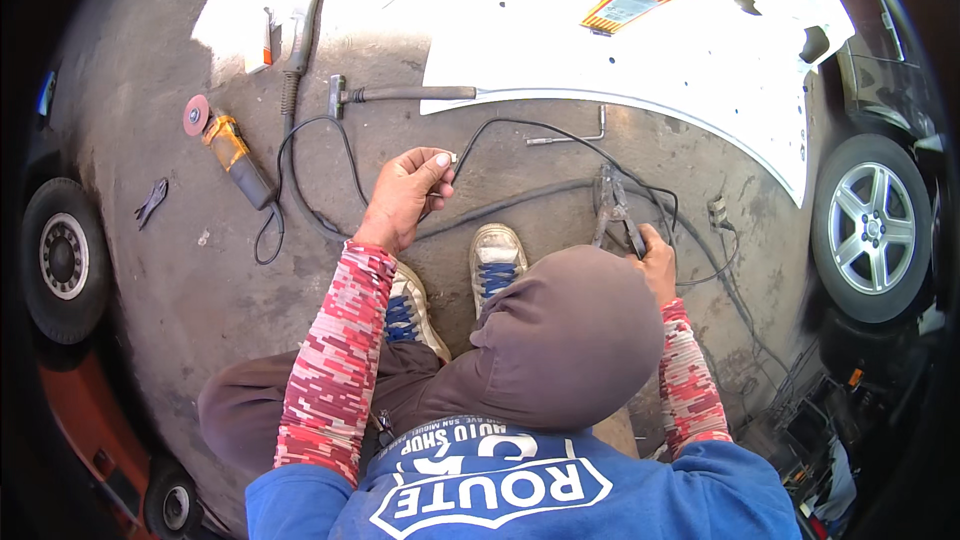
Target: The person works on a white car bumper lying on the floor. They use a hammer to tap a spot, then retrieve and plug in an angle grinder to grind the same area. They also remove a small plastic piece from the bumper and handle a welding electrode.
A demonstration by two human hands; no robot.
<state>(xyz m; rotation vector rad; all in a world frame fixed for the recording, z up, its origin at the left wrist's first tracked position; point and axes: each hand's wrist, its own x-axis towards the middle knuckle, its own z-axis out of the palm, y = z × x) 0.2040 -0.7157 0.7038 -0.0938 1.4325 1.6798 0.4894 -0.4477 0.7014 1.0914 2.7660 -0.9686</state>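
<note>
My left hand [412,190] is raised over the floor in front of my shoes, thumb and fingers pinched on a small pale piece [452,158], mostly hidden. A black cord [490,125] runs behind those fingertips. Low on the right, my right hand [655,262] is closed round a handle of worn grey metal pliers [612,202]. The jaws point away from me and the handles are spread. My knee hides part of this hand. A thick cable [540,194] passes behind the pliers.
A large white panel [560,50] bears a striped box [625,5]. On the floor lie a hammer [410,94], an L-shaped wrench [570,140], an angle grinder [240,160], a welding torch [300,40] and a plug [718,212]. Car wheels [872,228] stand at both sides.
</note>
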